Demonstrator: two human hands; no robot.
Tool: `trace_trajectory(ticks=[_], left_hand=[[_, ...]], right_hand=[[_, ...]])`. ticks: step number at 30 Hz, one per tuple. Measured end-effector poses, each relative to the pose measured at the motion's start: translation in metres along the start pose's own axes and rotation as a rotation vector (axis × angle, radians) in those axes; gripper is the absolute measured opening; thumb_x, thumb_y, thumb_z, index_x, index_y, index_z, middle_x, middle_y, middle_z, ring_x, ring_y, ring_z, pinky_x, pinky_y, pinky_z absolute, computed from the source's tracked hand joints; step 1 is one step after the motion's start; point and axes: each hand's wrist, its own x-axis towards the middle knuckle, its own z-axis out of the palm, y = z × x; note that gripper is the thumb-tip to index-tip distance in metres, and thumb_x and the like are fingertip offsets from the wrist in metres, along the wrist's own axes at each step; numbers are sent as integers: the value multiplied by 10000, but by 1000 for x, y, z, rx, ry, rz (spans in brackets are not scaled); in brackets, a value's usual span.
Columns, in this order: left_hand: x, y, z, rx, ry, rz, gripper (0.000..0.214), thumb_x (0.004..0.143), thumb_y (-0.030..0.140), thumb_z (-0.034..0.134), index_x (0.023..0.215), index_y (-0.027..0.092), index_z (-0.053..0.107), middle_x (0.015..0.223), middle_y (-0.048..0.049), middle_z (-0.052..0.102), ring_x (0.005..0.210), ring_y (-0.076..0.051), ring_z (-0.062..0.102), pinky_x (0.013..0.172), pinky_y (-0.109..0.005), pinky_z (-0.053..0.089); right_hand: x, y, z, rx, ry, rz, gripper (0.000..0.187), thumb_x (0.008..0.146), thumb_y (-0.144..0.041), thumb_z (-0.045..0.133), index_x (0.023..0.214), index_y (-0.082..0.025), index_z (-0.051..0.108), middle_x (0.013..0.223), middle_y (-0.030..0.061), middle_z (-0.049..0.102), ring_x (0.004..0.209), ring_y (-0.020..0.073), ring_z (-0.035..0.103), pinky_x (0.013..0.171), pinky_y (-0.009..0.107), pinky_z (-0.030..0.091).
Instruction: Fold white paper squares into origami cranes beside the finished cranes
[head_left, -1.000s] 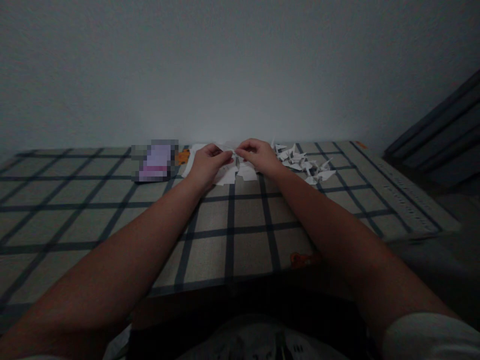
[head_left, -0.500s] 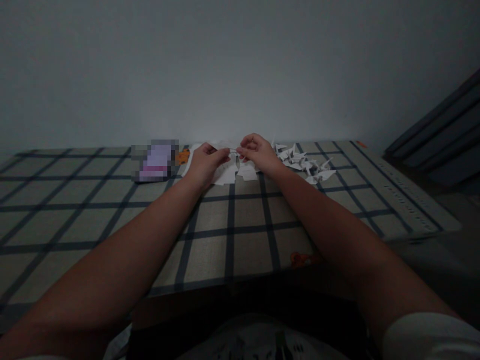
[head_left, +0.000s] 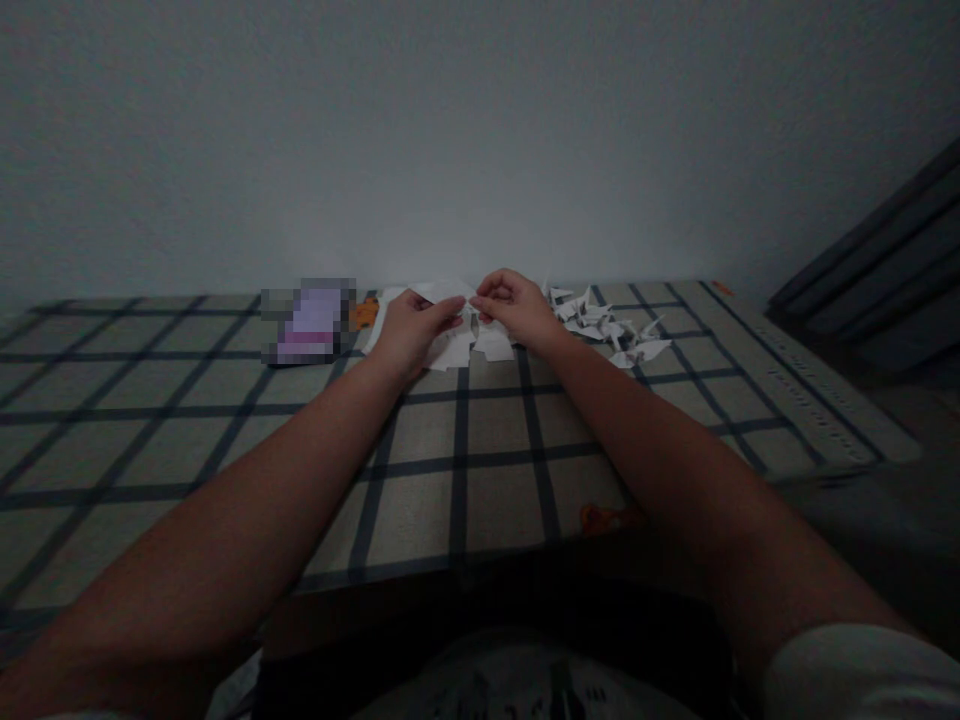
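Note:
My left hand (head_left: 420,325) and my right hand (head_left: 517,308) meet over the far part of the table, fingertips almost touching. Between their pinched thumbs and fingers is a small piece of white paper (head_left: 469,300), mostly hidden by the fingers. Under and behind the hands lie white paper sheets (head_left: 450,353), and a smaller paper piece (head_left: 495,347) lies below the right hand. Just right of my right hand is a heap of folded white paper cranes (head_left: 592,318).
A checked cloth (head_left: 420,430) covers the table, which meets a plain wall (head_left: 480,140). At the left lies a purple and pink item (head_left: 311,320), partly pixelated, beside an orange object (head_left: 366,313). Another orange item (head_left: 600,518) sits at the near edge.
My fingertips have shifted slightly on the paper, and its thin edge between them shows less clearly. Both forearms and everything on the table stay in place.

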Motion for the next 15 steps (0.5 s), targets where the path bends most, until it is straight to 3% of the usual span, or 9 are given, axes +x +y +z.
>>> trace_trajectory(ticks=[10,15], left_hand=[[0,7,2,-53,38,-16,237,642,197,799,779,177,608,778,-6,672,714,-118,648,687,-227,550],[-2,7,2,-78,-45,-33,231,623,192,819,782,151,656,806,-27,704,727,-119,660,735,-234,553]], right_hand=[[-1,4,-2,-41,-24,-27,158,795,-280,729,907,-182,673,820,8,667,711,113,586,706,273,507],[0,6,-7,-97,-21,-30,192,778,-335,728,882,-174,730,818,28,702,757,137,610,730,287,502]])
